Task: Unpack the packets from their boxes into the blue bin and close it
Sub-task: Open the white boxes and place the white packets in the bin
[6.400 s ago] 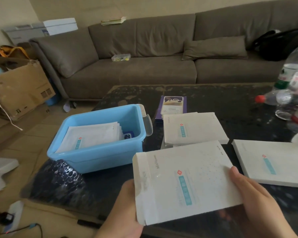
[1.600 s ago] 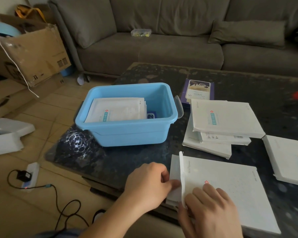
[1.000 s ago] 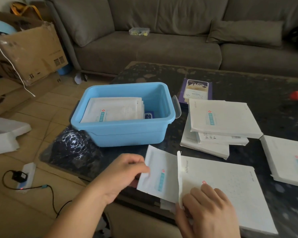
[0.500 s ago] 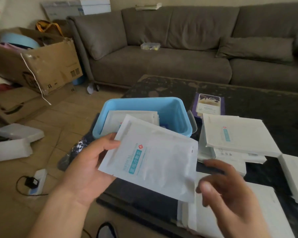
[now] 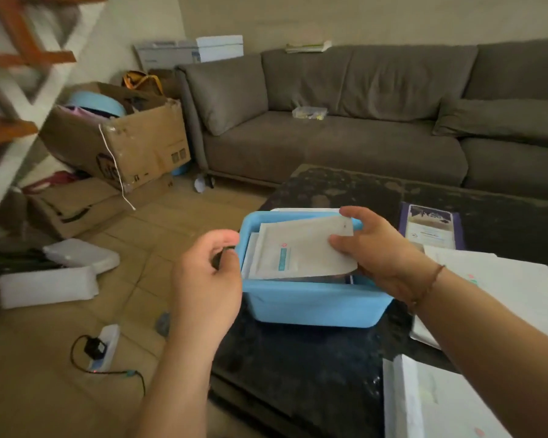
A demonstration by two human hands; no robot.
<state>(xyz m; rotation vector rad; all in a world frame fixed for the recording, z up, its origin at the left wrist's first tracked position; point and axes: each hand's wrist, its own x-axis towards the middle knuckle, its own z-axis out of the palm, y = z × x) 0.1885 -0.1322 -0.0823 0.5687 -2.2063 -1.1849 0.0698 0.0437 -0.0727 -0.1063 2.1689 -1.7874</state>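
The blue bin is an open rectangular plastic tub standing upright on the dark table's near-left corner. A flat white packet with a teal label strip and small red mark lies tilted over the bin's opening, its right end raised above the rim, on top of other white packets stacked inside the bin. White flat boxes lie just right of the bin, and another white box lies nearer, right of the bin.

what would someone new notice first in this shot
The blue bin on the dark table, mid-frame, draws the eye. The right hand pinches a white packet over it while the left hand sits by its left rim. Behind stretches a long grey sofa.
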